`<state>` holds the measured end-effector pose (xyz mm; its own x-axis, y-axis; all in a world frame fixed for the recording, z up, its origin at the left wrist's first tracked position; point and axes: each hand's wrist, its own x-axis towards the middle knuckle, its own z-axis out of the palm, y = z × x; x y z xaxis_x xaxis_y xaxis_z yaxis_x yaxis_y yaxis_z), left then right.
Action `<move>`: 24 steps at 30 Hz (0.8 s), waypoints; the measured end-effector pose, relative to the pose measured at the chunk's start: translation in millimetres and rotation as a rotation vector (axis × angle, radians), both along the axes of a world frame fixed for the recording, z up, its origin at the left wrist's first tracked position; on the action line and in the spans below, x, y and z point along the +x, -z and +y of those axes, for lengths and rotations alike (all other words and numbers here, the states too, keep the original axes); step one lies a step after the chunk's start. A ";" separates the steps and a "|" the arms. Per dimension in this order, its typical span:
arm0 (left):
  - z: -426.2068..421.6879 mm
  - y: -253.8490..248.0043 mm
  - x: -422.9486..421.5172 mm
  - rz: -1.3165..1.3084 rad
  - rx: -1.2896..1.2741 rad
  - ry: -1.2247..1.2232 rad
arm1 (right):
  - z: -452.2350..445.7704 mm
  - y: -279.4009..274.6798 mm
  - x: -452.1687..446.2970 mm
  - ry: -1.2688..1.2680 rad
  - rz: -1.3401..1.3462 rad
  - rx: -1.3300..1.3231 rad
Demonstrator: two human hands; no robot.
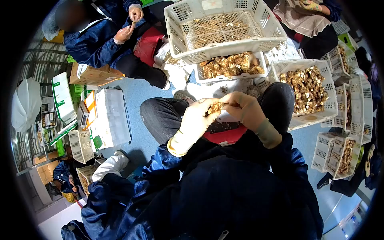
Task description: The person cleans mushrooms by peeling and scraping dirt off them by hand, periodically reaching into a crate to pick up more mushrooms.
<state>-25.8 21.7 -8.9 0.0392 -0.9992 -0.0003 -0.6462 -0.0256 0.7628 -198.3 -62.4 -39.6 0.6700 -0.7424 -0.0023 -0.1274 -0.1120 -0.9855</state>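
My left hand (195, 125), in a pale glove, is closed around a small golden-brown mushroom-like piece (216, 107) above my lap. Close beside it, my gloved right hand (247, 111) has its fingers pinched together at the piece's right end. Whatever is between those fingers is too small to make out. Beneath both hands, between my knees, are a dark surface with crumbs (222, 127) and something red (226, 137). Ahead stands a white crate (230, 79) of similar brown pieces (232, 66).
A large white perforated crate (228, 45) rests over the front crate, with scraps inside. At right stands another filled crate (299, 120), with several more beyond. A person (94, 46) works at front left, another (306, 16) at front right. White boxes (112, 118) stand left.
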 end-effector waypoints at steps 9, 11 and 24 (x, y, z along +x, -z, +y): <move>-1.4 7.8 -5.4 -0.005 -0.057 -0.033 | -4.1 -1.7 -3.7 0.027 0.063 0.209; -3.5 6.9 -7.8 -0.247 -0.165 0.000 | -1.0 6.1 -2.2 0.032 -0.016 0.161; -4.0 11.5 -1.1 0.033 0.040 -0.023 | -0.7 19.7 -3.3 -0.023 -0.121 -0.119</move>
